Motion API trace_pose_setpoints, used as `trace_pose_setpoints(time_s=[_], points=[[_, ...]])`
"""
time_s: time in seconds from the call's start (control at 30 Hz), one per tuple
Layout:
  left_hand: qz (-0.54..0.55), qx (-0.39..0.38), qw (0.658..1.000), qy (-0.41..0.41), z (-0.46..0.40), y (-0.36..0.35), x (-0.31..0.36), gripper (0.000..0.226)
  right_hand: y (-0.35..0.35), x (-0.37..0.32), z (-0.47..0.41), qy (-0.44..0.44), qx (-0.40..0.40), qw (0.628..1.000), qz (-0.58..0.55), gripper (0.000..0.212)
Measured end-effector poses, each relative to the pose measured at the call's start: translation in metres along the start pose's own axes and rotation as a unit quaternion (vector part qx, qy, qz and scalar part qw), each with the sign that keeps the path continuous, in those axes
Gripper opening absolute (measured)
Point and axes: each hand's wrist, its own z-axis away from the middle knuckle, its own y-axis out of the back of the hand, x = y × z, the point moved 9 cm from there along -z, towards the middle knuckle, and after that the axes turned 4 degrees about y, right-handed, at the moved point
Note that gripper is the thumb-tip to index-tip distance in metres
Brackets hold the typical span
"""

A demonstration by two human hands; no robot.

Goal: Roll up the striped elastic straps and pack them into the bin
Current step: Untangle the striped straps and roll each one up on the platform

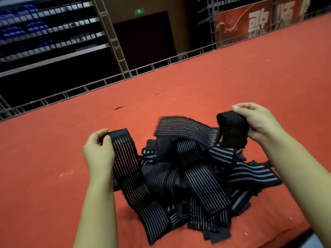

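A heap of black elastic straps with thin pale stripes [189, 181] lies on the red cloth surface [232, 77] in front of me. My left hand [98, 153] pinches the end of one long strap [125, 158], which hangs down into the heap. My right hand [258, 120] grips the folded end of another strap [232, 129], lifted above the heap's right side; a stretch of strap [186, 127] runs from it toward the middle. No bin is in view.
The red surface stretches far back and to both sides. A metal truss railing [107, 81] runs along its far edge. Beyond it stand dark tiered seats [44, 33], a doorway [143, 38] and a red banner [250, 24].
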Motion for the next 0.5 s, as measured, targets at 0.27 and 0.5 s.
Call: trace_pose_setpoints(time_s=[0.27,0.5], points=[[0.050,-0.157,0.986,-0.029,0.089,-0.062,0.031,0.022,-0.039,0.005,0.030,-0.024,-0.033,0.994,-0.106,0.021],[0.118,-0.285,0.949,0.057,0.139,-0.109,0.021,0.040,-0.068,-0.011,0.062,-0.013,-0.049,0.983,-0.178,0.019]])
